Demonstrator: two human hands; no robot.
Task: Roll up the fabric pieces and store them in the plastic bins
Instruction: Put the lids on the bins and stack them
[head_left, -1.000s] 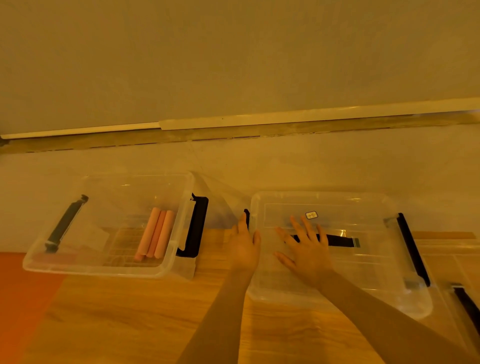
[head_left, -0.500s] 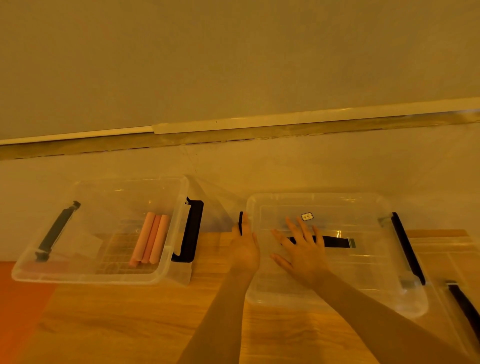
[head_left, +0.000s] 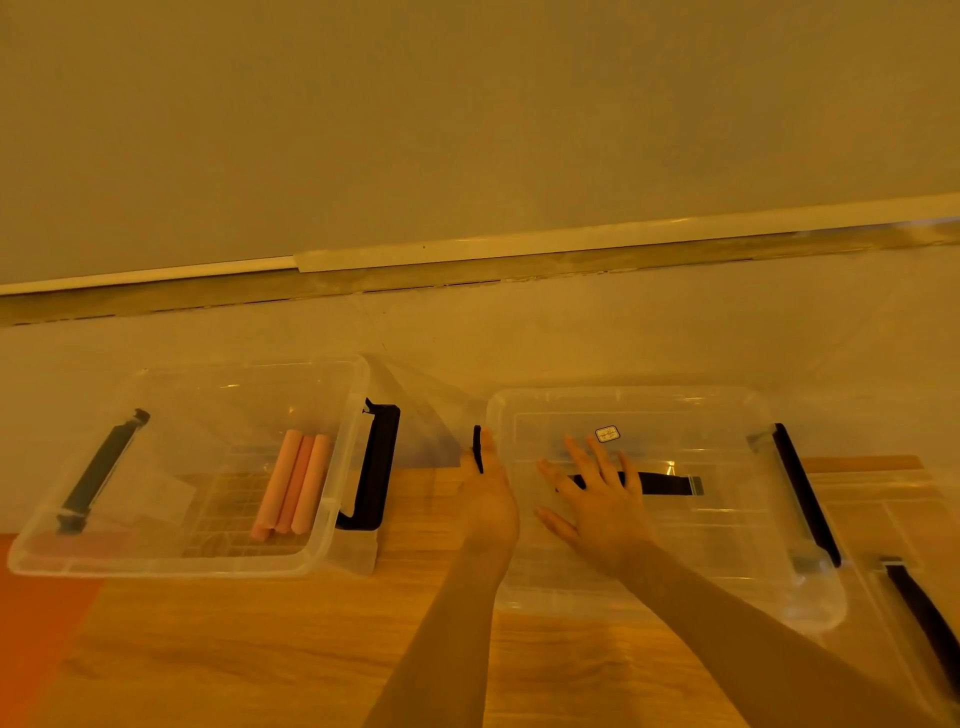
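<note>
Open bin (head_left: 78, 558) (3 pink rolls (head_left: 293, 483) inside)

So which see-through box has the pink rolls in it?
The left bin, the open one with three pink rolls inside. The right bin has its lid on, under both hands.

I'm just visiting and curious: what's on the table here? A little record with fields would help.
Left bin: open clear plastic bin, black latch handles at both ends
Contents: three pink fabric rolls lying side by side
Right bin: lidded clear bin, small sticker on the lid
Left hand: left hand, fingers straight, at the lidded bin's left end by its black latch
Right hand: right hand, flat with spread fingers on the lid
Surface: wooden table
</note>
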